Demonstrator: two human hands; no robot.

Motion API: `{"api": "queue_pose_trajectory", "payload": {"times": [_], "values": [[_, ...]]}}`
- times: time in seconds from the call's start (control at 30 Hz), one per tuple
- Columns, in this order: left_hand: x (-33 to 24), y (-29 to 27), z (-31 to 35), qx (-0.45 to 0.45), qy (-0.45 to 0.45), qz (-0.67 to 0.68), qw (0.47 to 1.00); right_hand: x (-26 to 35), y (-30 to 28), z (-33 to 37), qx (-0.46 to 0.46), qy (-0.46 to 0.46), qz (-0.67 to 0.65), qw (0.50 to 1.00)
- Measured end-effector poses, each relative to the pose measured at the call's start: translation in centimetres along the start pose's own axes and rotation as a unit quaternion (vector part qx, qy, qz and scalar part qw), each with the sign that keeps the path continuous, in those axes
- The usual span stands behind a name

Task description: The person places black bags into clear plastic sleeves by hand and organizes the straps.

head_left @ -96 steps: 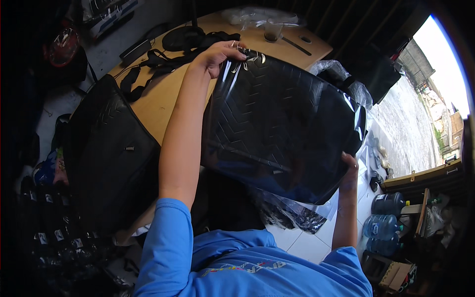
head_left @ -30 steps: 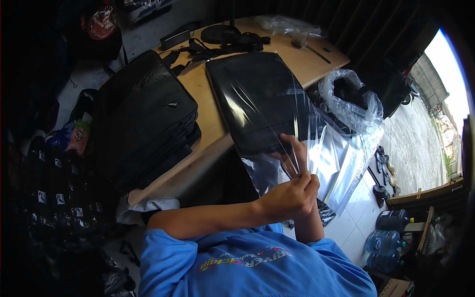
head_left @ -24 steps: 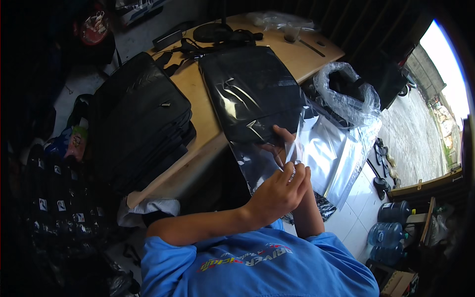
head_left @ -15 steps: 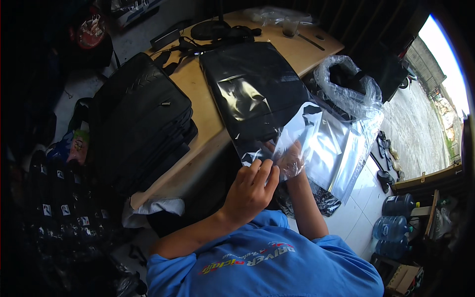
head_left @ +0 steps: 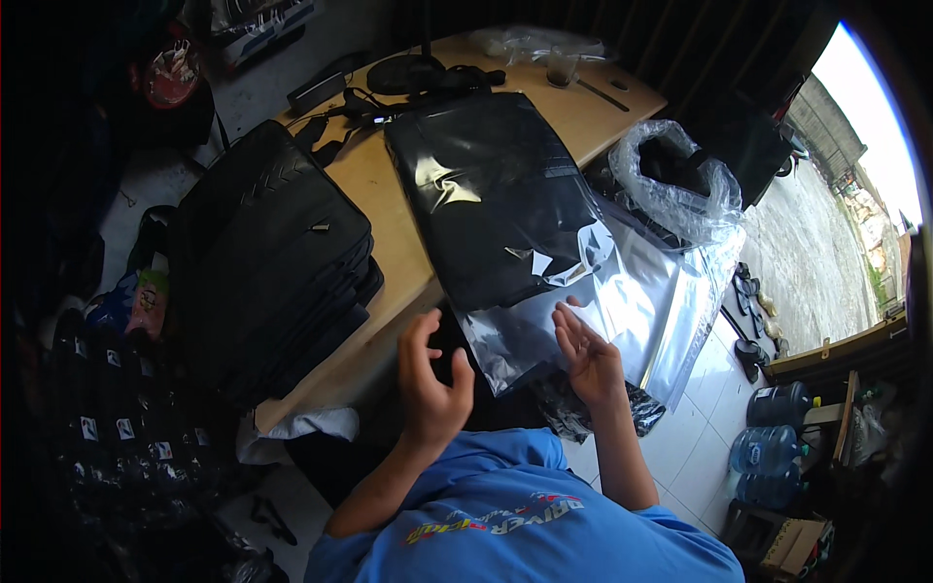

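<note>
Bag (head_left: pixel 486 209) in clear plastic (head_left: pixel 505 350), right over front edge of table (head_left: pixel 396 248); left hand (head_left: pixel 432 379), right hand (head_left: pixel 590 361) both wide!

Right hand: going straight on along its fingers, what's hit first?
Probably the clear plastic sleeve around the black bag; how far the right hand is from it is unclear.

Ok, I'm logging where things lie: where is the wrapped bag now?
In the head view, the wrapped bag lies mid-picture across the edge of the table, right of the stacked bags and beyond the right hand.
</note>
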State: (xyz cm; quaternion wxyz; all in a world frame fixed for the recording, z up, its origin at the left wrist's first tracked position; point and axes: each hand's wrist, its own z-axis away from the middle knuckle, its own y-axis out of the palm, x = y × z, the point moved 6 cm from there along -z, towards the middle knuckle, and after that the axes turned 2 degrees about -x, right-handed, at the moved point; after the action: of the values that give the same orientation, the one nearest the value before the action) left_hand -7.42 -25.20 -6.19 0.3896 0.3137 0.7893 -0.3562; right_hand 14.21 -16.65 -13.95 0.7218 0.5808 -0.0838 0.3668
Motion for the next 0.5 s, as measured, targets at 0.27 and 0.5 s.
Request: {"api": "queue_pose_trajectory", "payload": {"times": [0.27, 0.5], "values": [[6.2, 5.7, -1.3, 0.132, -0.341, 0.357, 0.860, 2.1, -8.6, 2.1, -0.218, 0.039, 0.032, 0.975], [6.9, 6.0, -0.9, 0.133, -0.435, 0.409, 0.792, 15.2, -6.3, -0.1, -0.281, -0.402, 0.396, 0.777]]}}
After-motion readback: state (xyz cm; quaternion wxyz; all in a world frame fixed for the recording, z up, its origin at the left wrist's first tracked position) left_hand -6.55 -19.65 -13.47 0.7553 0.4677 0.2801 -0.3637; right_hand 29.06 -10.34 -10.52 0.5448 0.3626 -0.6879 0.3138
